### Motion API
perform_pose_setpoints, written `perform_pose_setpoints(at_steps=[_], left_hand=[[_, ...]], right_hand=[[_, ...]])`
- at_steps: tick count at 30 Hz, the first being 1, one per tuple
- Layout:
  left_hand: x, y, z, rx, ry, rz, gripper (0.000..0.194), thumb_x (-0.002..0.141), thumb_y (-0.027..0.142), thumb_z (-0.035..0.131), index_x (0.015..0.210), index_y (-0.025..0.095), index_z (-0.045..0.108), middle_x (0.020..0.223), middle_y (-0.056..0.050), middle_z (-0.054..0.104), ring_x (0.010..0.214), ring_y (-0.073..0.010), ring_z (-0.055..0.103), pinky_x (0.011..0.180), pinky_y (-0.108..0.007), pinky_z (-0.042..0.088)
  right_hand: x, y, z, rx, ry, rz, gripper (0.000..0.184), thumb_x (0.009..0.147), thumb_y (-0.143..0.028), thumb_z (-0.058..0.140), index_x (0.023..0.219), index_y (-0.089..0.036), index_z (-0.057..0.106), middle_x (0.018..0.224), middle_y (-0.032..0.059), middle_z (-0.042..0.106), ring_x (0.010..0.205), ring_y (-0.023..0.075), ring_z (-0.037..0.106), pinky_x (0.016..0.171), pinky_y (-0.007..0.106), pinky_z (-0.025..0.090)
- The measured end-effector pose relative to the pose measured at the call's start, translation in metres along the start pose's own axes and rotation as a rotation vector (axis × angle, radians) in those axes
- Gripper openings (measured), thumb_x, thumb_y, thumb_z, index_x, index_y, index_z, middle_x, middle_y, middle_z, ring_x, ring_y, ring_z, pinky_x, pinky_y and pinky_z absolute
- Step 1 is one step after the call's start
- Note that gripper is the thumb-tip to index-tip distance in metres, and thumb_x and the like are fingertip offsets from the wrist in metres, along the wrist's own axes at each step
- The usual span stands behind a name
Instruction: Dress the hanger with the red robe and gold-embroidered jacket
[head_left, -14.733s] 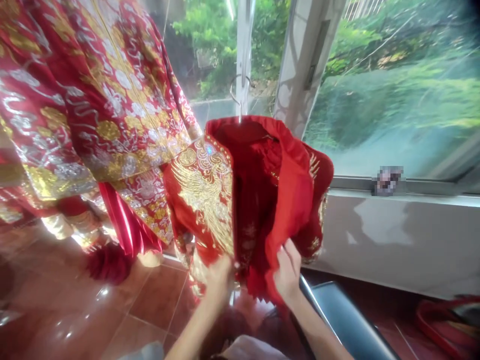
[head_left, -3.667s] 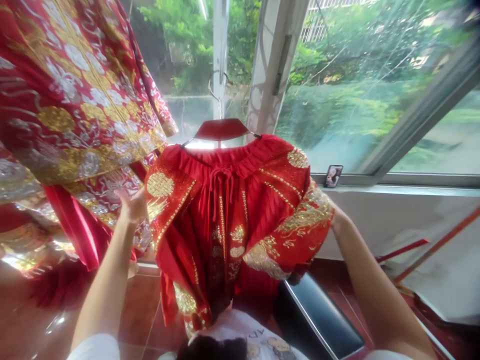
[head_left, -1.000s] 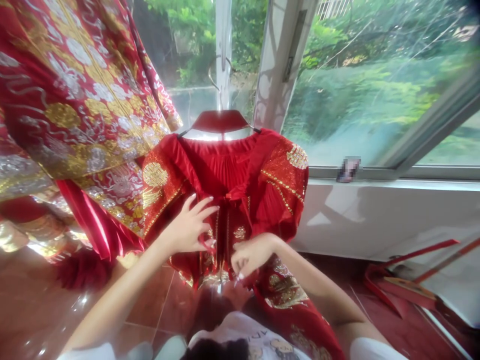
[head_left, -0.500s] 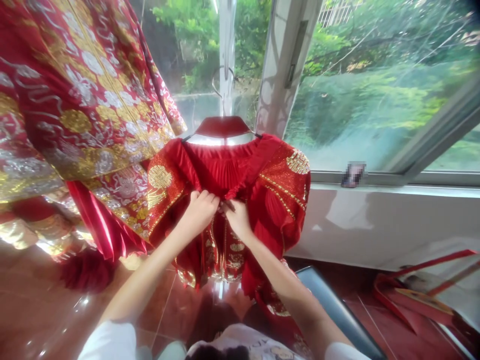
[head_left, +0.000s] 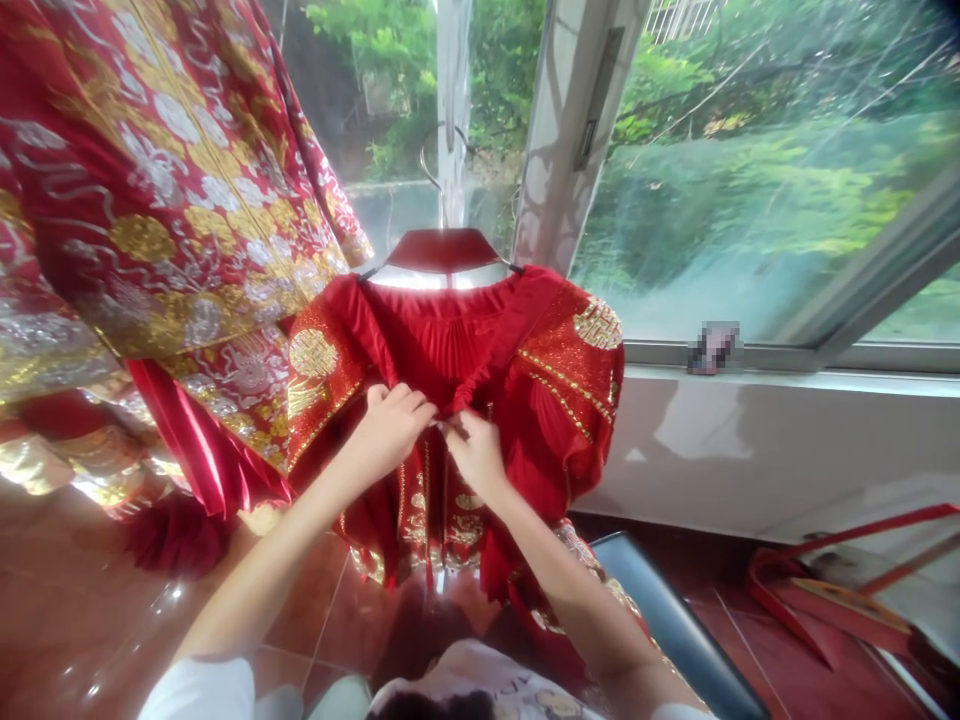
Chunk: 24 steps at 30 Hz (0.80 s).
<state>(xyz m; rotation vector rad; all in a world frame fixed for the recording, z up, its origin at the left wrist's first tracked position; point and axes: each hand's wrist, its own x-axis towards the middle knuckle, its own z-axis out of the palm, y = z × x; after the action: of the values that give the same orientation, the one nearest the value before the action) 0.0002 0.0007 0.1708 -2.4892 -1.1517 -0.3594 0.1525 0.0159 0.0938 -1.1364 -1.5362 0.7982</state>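
Joining left grip (head_left: pixel 397 422) and right grip (head_left: pixel 476 452) higher than a second ago; curling both nearly closed, pinching red garment (head_left: pixel 454 350) by its gathered neckline (head_left: pixel 470 382); leaving it hanging around the grip, on hanger (head_left: pixel 442 250) just beyond.

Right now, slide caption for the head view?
Left hand and right hand at front neckline of gold-embroidered red jacket.

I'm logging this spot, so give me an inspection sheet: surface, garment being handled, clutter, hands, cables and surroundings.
Surface: reddish-brown tiled floor, shiny in places.
Garment: red embroidered garment on a hanger.
Clutter: dark flat-topped object and red-edged object at lower right.
Hands: left hand and right hand close together at the garment's front, below the neck opening; exact grip unclear.
Cables: nothing seen indoors.
Surroundings: second embroidered garment at left, window ahead, pixelated item at the sill.
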Motion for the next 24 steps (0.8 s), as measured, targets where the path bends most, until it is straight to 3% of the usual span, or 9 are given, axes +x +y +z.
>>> perform_pose_setpoints(at_steps=[3, 7, 9, 11, 13, 16, 17, 21, 24], left_hand=[[-0.004, 0.002, -0.006, 0.045, 0.004, 0.056, 0.032, 0.086, -0.005, 0.042, 0.093, 0.015, 0.066, 0.085, -0.007, 0.068, 0.086, -0.0224, 0.052, 0.077, -0.040, 0.026], [-0.015, -0.005, -0.012, 0.004, -0.015, 0.061, 0.029, 0.092, 0.002, 0.042, 0.085, 0.016, 0.066, 0.075, -0.004, 0.067, 0.079, -0.0206, 0.053, 0.075, -0.039, 0.028], [-0.019, -0.011, -0.018, -0.036, 0.019, 0.071, 0.026, 0.096, 0.011, 0.042, 0.091, 0.018, 0.067, 0.084, -0.005, 0.070, 0.082, -0.0204, 0.056, 0.077, -0.039, 0.032], [-0.019, -0.015, -0.026, -0.075, 0.163, -0.015, 0.024, 0.099, 0.024, 0.044, 0.102, 0.018, 0.067, 0.098, -0.007, 0.071, 0.090, -0.0217, 0.059, 0.082, -0.038, 0.037], [-0.012, -0.015, -0.036, -0.093, 0.372, -0.275, 0.031, 0.098, 0.036, 0.045, 0.112, 0.016, 0.064, 0.105, -0.011, 0.069, 0.097, -0.0247, 0.061, 0.086, -0.039, 0.043], [0.011, -0.015, -0.041, -0.105, 0.549, -0.693, 0.047, 0.093, 0.045, 0.049, 0.124, 0.011, 0.055, 0.115, -0.019, 0.061, 0.101, -0.0313, 0.062, 0.089, -0.044, 0.048], [0.021, -0.016, -0.038, -0.105, 0.574, -0.765, 0.053, 0.090, 0.046, 0.053, 0.129, 0.010, 0.051, 0.121, -0.021, 0.057, 0.104, -0.0338, 0.062, 0.088, -0.046, 0.049], [0.049, -0.030, -0.010, -0.018, 0.706, -0.808, 0.062, 0.080, 0.031, 0.063, 0.133, 0.009, 0.043, 0.130, -0.026, 0.048, 0.121, -0.0398, 0.052, 0.084, -0.046, 0.054], [0.040, -0.040, -0.002, 0.023, 0.761, -0.803, 0.044, 0.079, 0.018, 0.055, 0.122, 0.012, 0.052, 0.121, -0.022, 0.054, 0.116, -0.0366, 0.056, 0.086, -0.045, 0.054]], right_hand=[[-0.012, 0.028, 0.011, -0.082, -0.120, 0.215, 0.020, 0.086, -0.031, 0.049, 0.069, -0.019, 0.052, 0.066, 0.0011, 0.062, 0.059, 0.0132, 0.054, 0.061, 0.024, 0.043], [-0.035, 0.067, 0.014, -0.179, -0.246, 0.355, 0.025, 0.080, -0.017, 0.051, 0.056, -0.019, 0.045, 0.048, -0.0032, 0.050, 0.049, 0.0112, 0.050, 0.054, 0.022, 0.040], [-0.044, 0.067, 0.001, -0.211, -0.317, 0.384, 0.025, 0.080, -0.017, 0.053, 0.055, -0.018, 0.048, 0.045, -0.0032, 0.049, 0.047, 0.0112, 0.050, 0.053, 0.022, 0.039], [-0.047, 0.047, -0.023, -0.251, -0.303, 0.334, 0.026, 0.083, -0.026, 0.056, 0.059, -0.018, 0.054, 0.048, -0.0010, 0.054, 0.049, 0.0125, 0.052, 0.055, 0.023, 0.041], [-0.043, 0.012, -0.048, -0.292, -0.076, 0.162, 0.030, 0.087, -0.040, 0.055, 0.069, -0.018, 0.061, 0.058, 0.0025, 0.061, 0.053, 0.0143, 0.054, 0.059, 0.027, 0.044], [-0.018, -0.042, -0.071, -0.250, 0.594, -0.188, 0.033, 0.091, -0.046, 0.049, 0.104, -0.019, 0.063, 0.089, 0.0093, 0.067, 0.063, 0.0169, 0.059, 0.063, 0.032, 0.049], [-0.006, -0.055, -0.072, -0.248, 0.729, -0.257, 0.038, 0.091, -0.045, 0.050, 0.117, -0.018, 0.058, 0.099, 0.0118, 0.064, 0.069, 0.0185, 0.061, 0.066, 0.034, 0.051], [0.047, -0.068, -0.058, -0.400, 0.817, -0.314, 0.070, 0.084, -0.042, 0.062, 0.143, -0.015, 0.036, 0.123, 0.0228, 0.050, 0.098, 0.0318, 0.062, 0.079, 0.046, 0.053], [0.065, -0.055, -0.062, -0.450, 0.783, -0.271, 0.062, 0.088, -0.026, 0.053, 0.145, -0.015, 0.034, 0.124, 0.0239, 0.051, 0.104, 0.0348, 0.061, 0.084, 0.051, 0.051]])
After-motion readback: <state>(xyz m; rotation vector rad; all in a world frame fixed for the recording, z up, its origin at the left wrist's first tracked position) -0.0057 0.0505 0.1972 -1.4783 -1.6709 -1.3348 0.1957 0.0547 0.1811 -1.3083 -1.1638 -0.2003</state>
